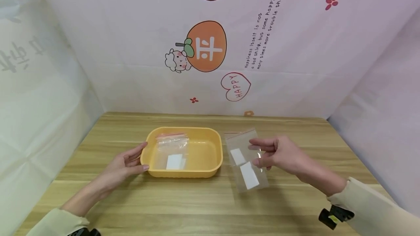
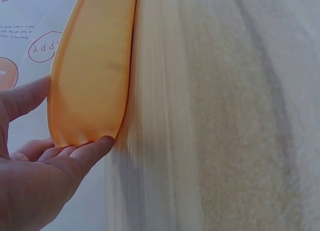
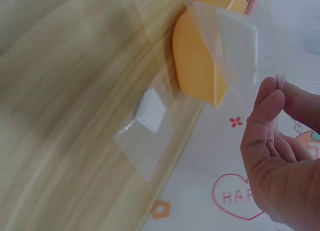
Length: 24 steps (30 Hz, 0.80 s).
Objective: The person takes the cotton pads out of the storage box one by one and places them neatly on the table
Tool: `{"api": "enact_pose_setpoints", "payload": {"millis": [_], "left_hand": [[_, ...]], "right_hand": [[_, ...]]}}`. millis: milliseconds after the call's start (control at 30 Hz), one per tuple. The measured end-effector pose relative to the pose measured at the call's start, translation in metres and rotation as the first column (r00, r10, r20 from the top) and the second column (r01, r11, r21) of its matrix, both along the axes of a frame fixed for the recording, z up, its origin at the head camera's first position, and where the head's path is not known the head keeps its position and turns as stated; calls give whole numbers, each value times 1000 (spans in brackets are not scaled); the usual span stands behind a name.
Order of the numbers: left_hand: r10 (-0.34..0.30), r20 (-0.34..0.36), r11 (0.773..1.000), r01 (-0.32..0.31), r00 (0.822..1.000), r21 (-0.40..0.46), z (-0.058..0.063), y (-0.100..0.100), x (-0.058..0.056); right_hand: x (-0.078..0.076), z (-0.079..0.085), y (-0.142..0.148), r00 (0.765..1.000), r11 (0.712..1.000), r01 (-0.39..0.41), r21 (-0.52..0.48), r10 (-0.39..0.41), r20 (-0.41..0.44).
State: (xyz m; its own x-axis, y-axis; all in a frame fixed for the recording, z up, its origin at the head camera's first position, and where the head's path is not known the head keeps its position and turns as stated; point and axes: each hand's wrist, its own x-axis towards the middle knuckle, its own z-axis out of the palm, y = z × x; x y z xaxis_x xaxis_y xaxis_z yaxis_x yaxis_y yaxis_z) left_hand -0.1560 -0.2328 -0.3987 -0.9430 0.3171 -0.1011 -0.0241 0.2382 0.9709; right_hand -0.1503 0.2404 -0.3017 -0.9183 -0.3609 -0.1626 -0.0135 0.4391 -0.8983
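A yellow plastic tray [image 1: 206, 156] sits on the table with a clear zip bag [image 1: 171, 145] inside its left half; that bag has something flat and white in it. My left hand [image 1: 123, 165] grips the tray's left end, fingers and thumb on opposite sides of it, as the left wrist view also shows. To the tray's right, my right hand [image 1: 283, 154] pinches a second clear zip bag [image 3: 232, 41] by its side edge, raised over the table with a flat white piece in it. Beneath it, another clear bag [image 3: 150, 133] with a white piece lies on the wood.
The wood-grain table [image 1: 183, 207] ends at a white printed cloth [image 1: 288, 94] hanging behind it. More white cloth stands along the left [image 1: 49, 83] and right sides. Black wrist devices [image 1: 336, 217] sit at both sleeves.
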Motion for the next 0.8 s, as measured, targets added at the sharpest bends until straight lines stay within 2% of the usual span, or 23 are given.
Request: {"api": "enact_pose_setpoints", "payload": {"millis": [633, 800], "left_hand": [[-7, -5, 1000, 7, 1000, -4, 1, -1, 2], [-6, -5, 1000, 6, 1000, -13, 1, -1, 2]], "right_hand": [[19, -64, 20, 992, 996, -31, -86, 41, 116], [23, -74, 22, 994, 997, -42, -71, 49, 99]]}}
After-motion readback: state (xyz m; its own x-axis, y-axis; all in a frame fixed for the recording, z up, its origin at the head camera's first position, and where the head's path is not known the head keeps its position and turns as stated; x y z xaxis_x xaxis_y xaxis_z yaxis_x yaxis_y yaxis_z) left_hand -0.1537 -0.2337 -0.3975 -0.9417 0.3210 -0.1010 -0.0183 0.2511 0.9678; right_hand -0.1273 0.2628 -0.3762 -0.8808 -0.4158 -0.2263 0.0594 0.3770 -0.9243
